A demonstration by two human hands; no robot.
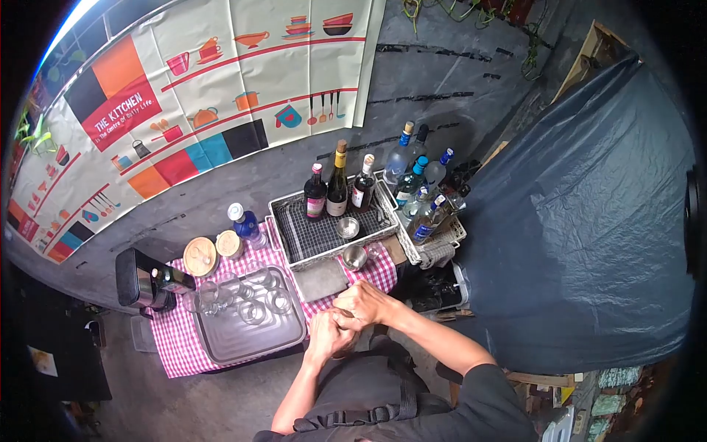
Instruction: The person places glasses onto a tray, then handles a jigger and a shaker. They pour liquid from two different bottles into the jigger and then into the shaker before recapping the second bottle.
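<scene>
My left hand and my right hand are closed and pressed together in front of my torso, the right one farther forward. Whatever lies between their fingers, if anything, is hidden. Just beyond them is a grey slab on the table's near side. A small metal cup stands past my right hand on the checkered cloth. To the left, a grey tray holds several clear glasses, apart from my hands.
A white wire basket carries three dark bottles and a small metal strainer or bowl. Several liquor bottles crowd a second basket. A blue bottle, wooden-topped containers and a black appliance stand left.
</scene>
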